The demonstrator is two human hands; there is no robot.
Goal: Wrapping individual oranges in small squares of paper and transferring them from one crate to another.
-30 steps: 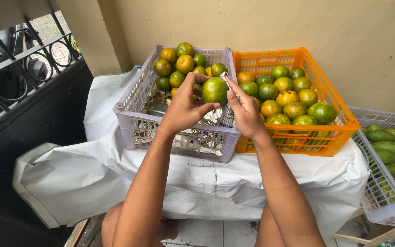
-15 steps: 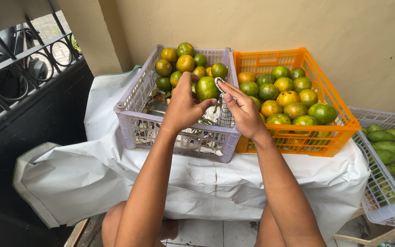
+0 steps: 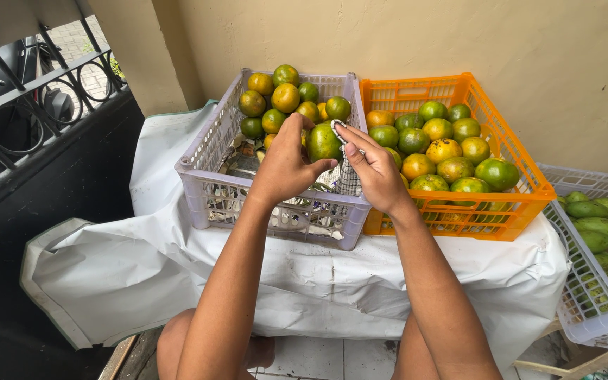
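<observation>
- Right now my left hand (image 3: 286,165) grips a green citrus fruit (image 3: 324,142) above the lilac crate (image 3: 198,158), thumb under it and fingers curled over its near side.
- My right hand (image 3: 374,172) is closed on a small patterned cloth (image 3: 346,176), pinching its top edge against the fruit's right flank; the rest of the cloth hangs down below that hand.
- Just beyond the left hand, a heap of green and orange fruit (image 3: 283,98) fills the far end of the lilac crate; its near end, under my wrists, shows only paper scraps.
- To the right of my right hand stands the orange crate (image 3: 522,179), loaded with more of the same fruit, touching the lilac one.
- Farther right, well apart from both hands, a white basket (image 3: 585,317) holds long green mangoes (image 3: 603,229).
- Both crates rest on a bench draped in white sheeting (image 3: 149,274).
- To wipe well, I judge I should keep the left grip firm but light, roll the fruit with the fingertips so every face meets the cloth, and keep the work over the crate in case it slips.
</observation>
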